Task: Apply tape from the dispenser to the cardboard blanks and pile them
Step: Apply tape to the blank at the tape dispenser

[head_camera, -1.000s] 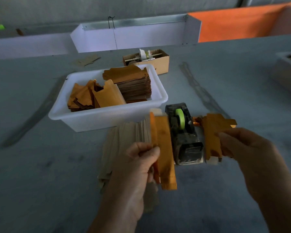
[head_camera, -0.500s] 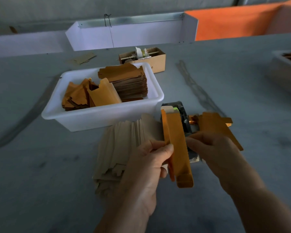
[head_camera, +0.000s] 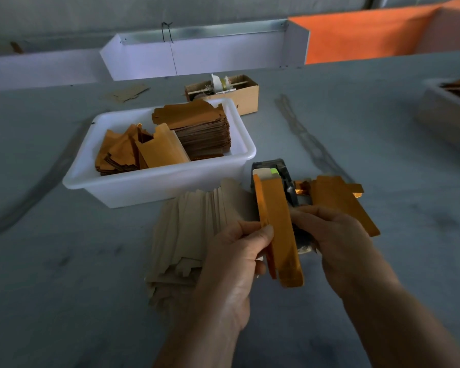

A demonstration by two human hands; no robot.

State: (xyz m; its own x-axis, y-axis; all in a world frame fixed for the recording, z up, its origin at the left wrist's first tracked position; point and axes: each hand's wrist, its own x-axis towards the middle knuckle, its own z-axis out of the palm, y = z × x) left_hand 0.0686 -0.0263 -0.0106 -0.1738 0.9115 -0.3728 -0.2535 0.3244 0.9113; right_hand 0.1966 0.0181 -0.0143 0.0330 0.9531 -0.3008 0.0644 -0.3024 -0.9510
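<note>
A folded orange cardboard blank (head_camera: 279,229) stands upright in front of the black tape dispenser (head_camera: 284,176), hiding most of it; only a bit of its green tape roll shows. My left hand (head_camera: 234,258) pinches the blank's left edge with thumb and fingers. My right hand (head_camera: 337,240) touches the blank's right side, fingers curled close to it by the dispenser. A fanned pile of pale blanks (head_camera: 197,227) lies on the table to the left. More orange blanks (head_camera: 337,197) lie to the right of the dispenser.
A white tub (head_camera: 160,181) behind the pile holds stacks of orange and brown blanks. Further back sit a small cardboard box (head_camera: 239,96) with tape rolls and a white trough (head_camera: 197,57). Another bin (head_camera: 449,107) sits at the right edge.
My right hand came in from the loose blanks on the right to the held blank's right side. The held blank moved right, in front of the dispenser.
</note>
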